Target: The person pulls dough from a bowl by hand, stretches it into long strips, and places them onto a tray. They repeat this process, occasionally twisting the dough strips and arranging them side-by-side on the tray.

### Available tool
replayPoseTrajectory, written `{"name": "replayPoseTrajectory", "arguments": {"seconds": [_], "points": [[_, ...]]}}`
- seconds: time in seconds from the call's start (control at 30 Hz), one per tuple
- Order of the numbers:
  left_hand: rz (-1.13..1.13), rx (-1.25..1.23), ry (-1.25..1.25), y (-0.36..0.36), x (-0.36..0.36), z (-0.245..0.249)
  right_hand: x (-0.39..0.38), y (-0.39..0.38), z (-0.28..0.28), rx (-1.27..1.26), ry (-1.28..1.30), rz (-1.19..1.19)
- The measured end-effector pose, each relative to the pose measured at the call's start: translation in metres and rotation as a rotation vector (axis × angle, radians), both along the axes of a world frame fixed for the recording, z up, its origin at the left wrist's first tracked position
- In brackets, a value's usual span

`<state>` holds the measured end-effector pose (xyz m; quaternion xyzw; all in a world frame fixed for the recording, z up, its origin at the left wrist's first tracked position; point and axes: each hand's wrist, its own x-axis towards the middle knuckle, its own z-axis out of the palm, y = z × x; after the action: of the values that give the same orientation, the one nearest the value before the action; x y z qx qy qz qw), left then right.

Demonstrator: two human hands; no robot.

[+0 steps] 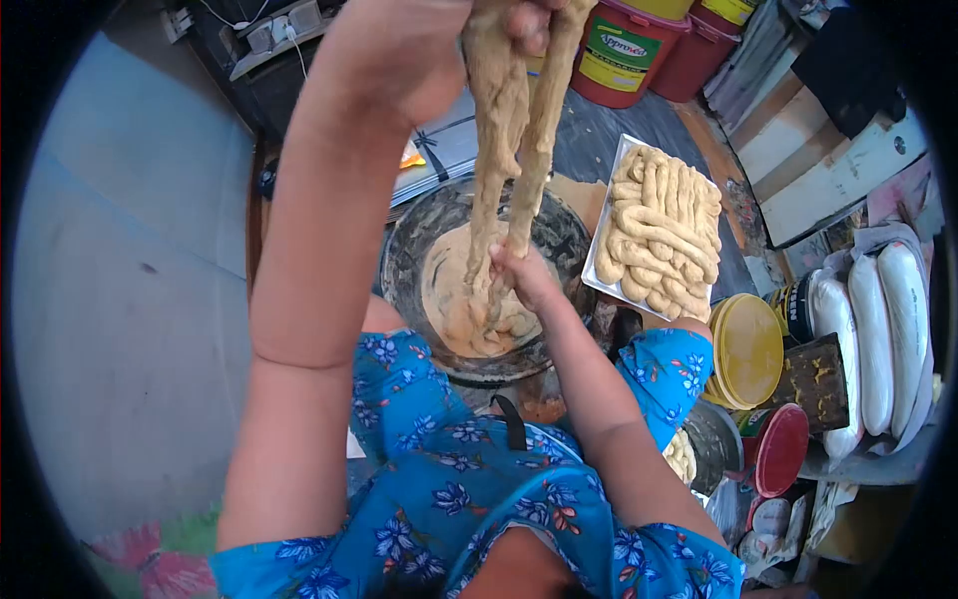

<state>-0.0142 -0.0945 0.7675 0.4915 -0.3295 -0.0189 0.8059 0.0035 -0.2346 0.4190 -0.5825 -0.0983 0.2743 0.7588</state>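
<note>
My left hand (529, 22) is raised at the top edge, its fingers wrapped round the upper part of a long strip of dough (499, 110). The dough hangs in two thick strands down to a dark round basin (399, 250). Lower down, over the basin, my right hand (524, 275) is closed round one strand. Beneath it, more soft dough and pale flour (449, 299) lie in the basin. To the right, a white tray (599, 235) holds several rolled dough ropes (664, 225), some lying across others.
Red buckets (624, 50) stand at the top. At the right are a yellow-lidded tub (748, 349), a red-lidded tub (780, 449) and long white plastic-wrapped bundles (868, 339). My knees flank the basin. A pale wall (150, 299) is at the left.
</note>
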Motion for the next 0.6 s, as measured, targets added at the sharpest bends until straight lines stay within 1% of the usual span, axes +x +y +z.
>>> {"name": "replayPoseTrajectory", "arguments": {"seconds": [0.03,0.07,0.13,0.17,0.2,0.23,0.27,0.3,0.37,0.4,0.43,0.5,0.57,0.6], "points": [[-0.039,0.086,-0.063,-0.003,-0.003,0.011,-0.003,-0.004,0.017,0.122,0.034,0.023],[-0.061,0.163,-0.118,-0.006,-0.008,0.019,-0.006,-0.008,0.030,0.186,0.018,0.042],[0.047,0.355,-0.130,-0.019,-0.028,0.038,-0.012,-0.017,0.047,0.266,0.036,0.059],[0.213,0.544,-0.234,-0.025,-0.030,0.044,-0.014,-0.022,0.057,0.307,0.044,0.065],[0.364,0.735,-0.390,-0.032,-0.035,0.047,-0.018,-0.028,0.069,0.302,0.029,0.071],[0.529,0.918,-0.542,-0.038,-0.040,0.049,-0.020,-0.035,0.084,0.377,0.011,0.105],[0.679,1.099,-0.748,-0.045,-0.050,0.049,-0.022,-0.042,0.099,0.451,-0.004,0.139],[0.704,1.250,-0.723,-0.051,-0.055,0.055,-0.021,-0.049,0.106,0.524,-0.018,0.173],[0.727,1.571,-0.693,-0.063,-0.066,0.067,-0.011,-0.061,0.107,0.520,-0.029,0.153],[0.769,1.667,-0.788,-0.065,-0.066,0.062,-0.007,-0.067,0.107,0.512,-0.023,0.126],[0.774,1.660,-0.750,-0.067,-0.062,0.061,-0.004,-0.072,0.109,0.503,-0.016,0.099],[0.787,1.645,-0.673,-0.070,-0.054,0.058,0.001,-0.081,0.118,0.535,-0.012,0.131],[0.721,1.279,-0.381,-0.069,-0.037,0.052,0.004,-0.087,0.122,0.592,0.042,0.190],[0.533,0.917,-0.375,-0.070,-0.030,0.044,0.001,-0.088,0.131,0.619,0.045,0.199]]}}
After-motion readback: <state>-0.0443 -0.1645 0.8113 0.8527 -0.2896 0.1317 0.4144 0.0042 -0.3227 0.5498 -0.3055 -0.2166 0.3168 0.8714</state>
